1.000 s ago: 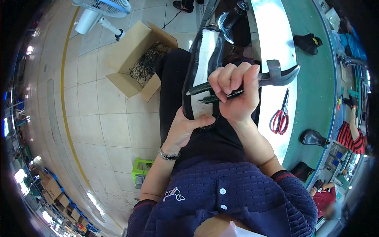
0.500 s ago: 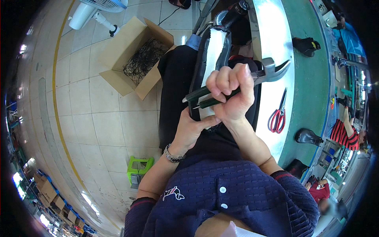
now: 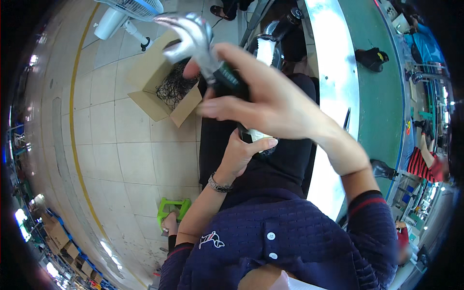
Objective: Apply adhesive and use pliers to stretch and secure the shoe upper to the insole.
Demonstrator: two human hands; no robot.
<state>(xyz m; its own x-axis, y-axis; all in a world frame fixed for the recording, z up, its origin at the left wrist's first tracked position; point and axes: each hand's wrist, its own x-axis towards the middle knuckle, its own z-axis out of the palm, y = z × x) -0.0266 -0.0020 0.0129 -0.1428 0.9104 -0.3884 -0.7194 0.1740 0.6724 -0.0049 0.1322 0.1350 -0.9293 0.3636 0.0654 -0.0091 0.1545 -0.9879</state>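
A black shoe point(image 3: 265, 50) lies sole up along my lap, its white insole board facing me, and my hands cover much of its middle. Its near end is gripped by my left hand point(image 3: 238, 155), thumb on top, fingers wrapped round the side. Above the shoe, my right hand point(image 3: 263, 99) is closed round the dark handle of lasting pincers point(image 3: 193, 41). Their metal head points up and left, smeared by motion and apart from the shoe. Only part of the scissors point(image 3: 347, 117) shows on the metal bench beside my right forearm.
To the left, an open cardboard box point(image 3: 147, 105) holds tangled dark strings. Behind it stands a white fan point(image 3: 108, 21); a green stool point(image 3: 166, 207) with a person's foot point(image 3: 169, 224) is nearer. The metal bench point(image 3: 336, 53) borders a green belt point(image 3: 384, 111) carrying dark shoes point(image 3: 372, 59).
My right hand has lifted the pincers off the shoe, up and leftward; their head has swung from right to upper left. My left hand keeps its hold. A foot has appeared by the stool.
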